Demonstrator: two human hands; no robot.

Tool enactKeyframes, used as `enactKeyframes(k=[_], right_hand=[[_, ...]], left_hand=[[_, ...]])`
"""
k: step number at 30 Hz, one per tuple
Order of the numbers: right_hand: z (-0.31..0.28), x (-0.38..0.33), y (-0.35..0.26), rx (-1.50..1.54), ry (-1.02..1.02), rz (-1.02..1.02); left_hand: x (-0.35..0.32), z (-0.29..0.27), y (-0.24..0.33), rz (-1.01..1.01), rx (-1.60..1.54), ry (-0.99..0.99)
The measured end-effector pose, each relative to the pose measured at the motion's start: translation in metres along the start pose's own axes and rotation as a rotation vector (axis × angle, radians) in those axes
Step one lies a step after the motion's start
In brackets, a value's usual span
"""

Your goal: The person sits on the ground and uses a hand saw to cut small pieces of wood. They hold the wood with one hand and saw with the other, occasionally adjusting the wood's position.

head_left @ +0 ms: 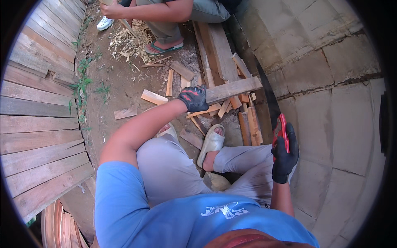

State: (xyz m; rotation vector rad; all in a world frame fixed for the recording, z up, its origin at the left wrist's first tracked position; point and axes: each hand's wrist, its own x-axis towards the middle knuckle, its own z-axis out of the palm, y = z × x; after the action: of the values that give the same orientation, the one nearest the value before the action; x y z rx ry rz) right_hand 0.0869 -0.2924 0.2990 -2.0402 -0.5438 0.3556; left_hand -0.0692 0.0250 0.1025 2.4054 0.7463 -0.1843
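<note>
My left hand (193, 99), in a black glove with red marks, is closed around the near-left end of a short wooden board (235, 89). The board reaches to the right above a pile of cut wood offcuts (223, 106). Off to the right, my gloved right hand (286, 152) grips the red handle of a hand saw (280, 129). Its long dark blade points up and away, past the board's right end and apart from it. My fingers partly cover the handle.
Long timber beams (217, 53) lie beyond the offcuts. A block wall (331, 124) rises on the right, a plank fence (41, 124) on the left. Ahead, another person (165, 16) crouches beside a heap of wood shavings (130, 41). My sandalled feet flank the scattered pieces.
</note>
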Motion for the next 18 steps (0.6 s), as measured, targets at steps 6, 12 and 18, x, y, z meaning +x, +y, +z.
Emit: enactKeyframes(k=[6,12,18], right_hand=[[0.041,0.006,0.009,-0.174,-0.099,-0.192],[0.126,0.032,0.036,-0.292,-0.305,-0.415],[0.2,0.061,0.069,-0.449,-0.327,-0.537]], left_hand=[[0.01,0.128,-0.054,-0.006,-0.119,0.278],[0.031,0.149,-0.073,-0.077,-0.153,0.413],[0.031,0.134,-0.073,-0.111,-0.15,0.273]])
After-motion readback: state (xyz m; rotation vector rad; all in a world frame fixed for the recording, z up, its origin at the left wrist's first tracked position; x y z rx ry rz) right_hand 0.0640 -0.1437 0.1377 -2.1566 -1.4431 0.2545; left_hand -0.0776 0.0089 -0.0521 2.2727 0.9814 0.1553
